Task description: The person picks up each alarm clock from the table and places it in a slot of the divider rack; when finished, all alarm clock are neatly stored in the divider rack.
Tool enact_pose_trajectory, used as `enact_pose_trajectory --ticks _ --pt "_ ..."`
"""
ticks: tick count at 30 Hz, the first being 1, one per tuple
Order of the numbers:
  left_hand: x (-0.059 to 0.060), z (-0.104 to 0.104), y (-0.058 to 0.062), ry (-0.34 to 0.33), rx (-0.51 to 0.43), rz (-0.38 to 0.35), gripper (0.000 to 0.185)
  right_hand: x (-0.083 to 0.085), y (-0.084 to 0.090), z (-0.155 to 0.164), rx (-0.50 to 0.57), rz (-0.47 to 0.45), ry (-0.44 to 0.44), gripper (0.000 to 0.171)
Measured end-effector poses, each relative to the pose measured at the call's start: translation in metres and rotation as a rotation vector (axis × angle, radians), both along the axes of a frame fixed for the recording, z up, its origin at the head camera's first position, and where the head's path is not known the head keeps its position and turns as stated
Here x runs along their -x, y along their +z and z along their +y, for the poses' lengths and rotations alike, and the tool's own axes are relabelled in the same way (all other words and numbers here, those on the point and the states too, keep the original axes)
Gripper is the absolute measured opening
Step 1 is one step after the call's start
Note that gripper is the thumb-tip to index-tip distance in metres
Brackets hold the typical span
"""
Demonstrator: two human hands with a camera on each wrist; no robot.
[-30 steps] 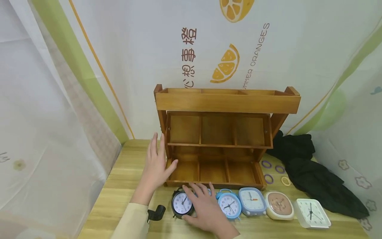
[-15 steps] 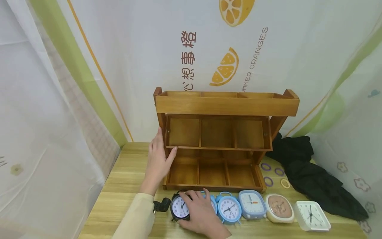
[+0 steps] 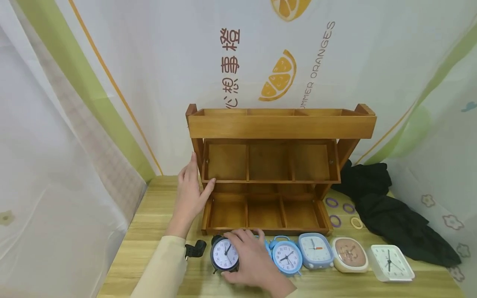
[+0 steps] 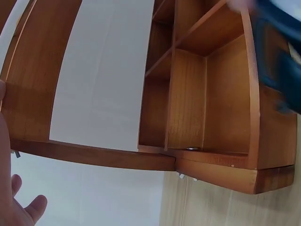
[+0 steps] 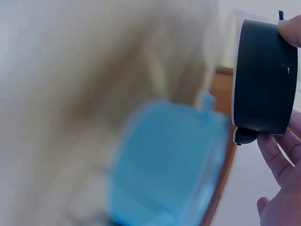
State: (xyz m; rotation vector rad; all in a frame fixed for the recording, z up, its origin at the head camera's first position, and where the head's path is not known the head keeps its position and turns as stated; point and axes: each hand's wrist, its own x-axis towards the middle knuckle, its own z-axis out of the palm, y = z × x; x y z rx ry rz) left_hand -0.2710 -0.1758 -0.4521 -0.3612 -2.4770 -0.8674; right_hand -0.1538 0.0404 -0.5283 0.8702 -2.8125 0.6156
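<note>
Gripping: right hand (image 3: pixel 253 263) curls its fingers round the black alarm clock (image 3: pixel 225 254), thumb below the case and fingertips over its top.
Clock position: on the wooden table (image 3: pixel 156 248), just in front of the rack's lowest left compartment.
Bracing: left hand (image 3: pixel 191 194) lies flat and relaxed on the left side of the wooden rack (image 3: pixel 279 165), thumb hooked on the middle shelf edge.
Neighbour: blue alarm clock (image 3: pixel 286 256) sits just beyond the right knuckles.
Advice: lift the clock straight up, dial facing forward, clear of the blue bells; hold the rack steady.
</note>
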Motion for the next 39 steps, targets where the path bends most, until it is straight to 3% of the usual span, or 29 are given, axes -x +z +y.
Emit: enact_pose_trajectory --ticks 4,8,20,25,39 --pt "0.004 0.002 0.001 -0.020 -0.003 -0.007 0.094 0.018 0.020 0.008 0.034 0.063 -0.042 0.093" --pt "0.003 0.000 0.000 -0.020 -0.019 -0.053 0.096 0.043 0.030 0.008 0.029 0.069 -0.081 0.092" --pt "0.002 -0.006 -0.005 -0.006 0.013 -0.077 0.099 0.102 0.023 -0.011 -0.054 -0.088 -0.122 0.088" --pt "0.004 -0.005 -0.003 -0.007 0.016 -0.068 0.099 0.112 0.018 -0.012 -0.052 -0.133 -0.118 0.087" --pt "0.004 -0.003 -0.003 -0.002 0.026 -0.058 0.098 0.118 0.005 -0.009 -0.065 -0.313 -0.119 0.088"
